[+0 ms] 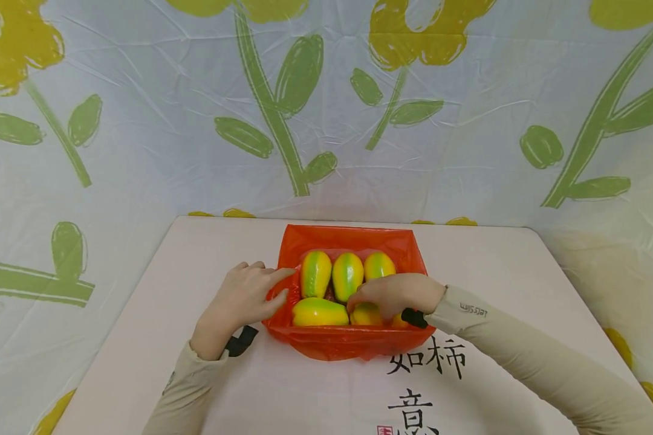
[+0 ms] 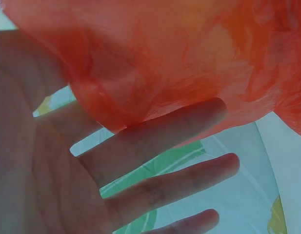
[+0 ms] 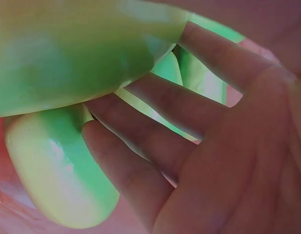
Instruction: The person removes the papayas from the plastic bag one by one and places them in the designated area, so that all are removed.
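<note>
Several yellow-green mangoes lie in two rows inside a box-shaped red plastic bag (image 1: 354, 234). My right hand (image 1: 392, 292) reaches into its front right part and grips a mango (image 1: 366, 315) in the front row. In the right wrist view, the fingers (image 3: 155, 105) run behind this large mango (image 3: 77, 53), with another mango (image 3: 62, 175) below it. At the bag's left side is my left hand (image 1: 245, 293), fingers spread. The left wrist view has its long fingers (image 2: 155, 146) straight, one against the red plastic (image 2: 155, 63), the thumb partly hidden behind it.
Under the bag is a pale table (image 1: 283, 393) with black brush-style characters (image 1: 446, 357) in front of the bag. Behind the table's back edge hangs a white cloth (image 1: 185, 121) printed with yellow flowers and green leaves.
</note>
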`<state>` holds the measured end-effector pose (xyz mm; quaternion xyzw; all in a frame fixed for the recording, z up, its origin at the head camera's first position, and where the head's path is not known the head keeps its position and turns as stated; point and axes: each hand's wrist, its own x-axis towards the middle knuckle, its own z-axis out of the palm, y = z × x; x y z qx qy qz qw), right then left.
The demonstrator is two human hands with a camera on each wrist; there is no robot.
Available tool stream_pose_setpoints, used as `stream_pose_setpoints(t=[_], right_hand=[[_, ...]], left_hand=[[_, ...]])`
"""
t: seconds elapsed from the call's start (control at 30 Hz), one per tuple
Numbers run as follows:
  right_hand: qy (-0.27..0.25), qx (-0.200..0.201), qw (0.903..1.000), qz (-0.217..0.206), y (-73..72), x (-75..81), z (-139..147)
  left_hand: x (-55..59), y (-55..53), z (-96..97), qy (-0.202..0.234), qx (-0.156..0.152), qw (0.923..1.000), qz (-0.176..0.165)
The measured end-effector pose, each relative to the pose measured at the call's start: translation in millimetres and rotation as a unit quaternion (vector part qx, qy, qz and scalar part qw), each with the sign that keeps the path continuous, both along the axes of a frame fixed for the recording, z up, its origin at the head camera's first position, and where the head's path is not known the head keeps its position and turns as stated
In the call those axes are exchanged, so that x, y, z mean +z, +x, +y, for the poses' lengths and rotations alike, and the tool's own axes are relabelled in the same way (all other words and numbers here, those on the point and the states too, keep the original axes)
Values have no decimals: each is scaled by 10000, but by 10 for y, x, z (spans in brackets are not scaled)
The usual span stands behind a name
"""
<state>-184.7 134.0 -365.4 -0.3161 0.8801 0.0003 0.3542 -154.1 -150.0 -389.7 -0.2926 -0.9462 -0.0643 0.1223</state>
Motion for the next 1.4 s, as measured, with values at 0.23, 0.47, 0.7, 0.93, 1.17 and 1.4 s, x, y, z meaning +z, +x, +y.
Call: stream_pose_setpoints(t=[0.23,0.47,0.7,0.93,1.17,1.4], right_hand=[[9,-165,9999,-15,17,-4,-5],[-8,-122,9999,-11,16,-33,-8],[-28,77,9999,138,27,-45,1],[-14,220,9994,278,37,-32,8],[-78,191,9993,301,49,32,33],[-388,301,9983,308,42,102,77]], left_hand=[[6,2,-9,83,-7,9999,119],[16,-2,-15,93,1,9998,196],[23,-3,-22,130,21,9998,162],[16,-2,-30,134,7,9998,169],[26,1,-34,119,32,9998,124],[15,-5,-37,138,-12,9997,203]])
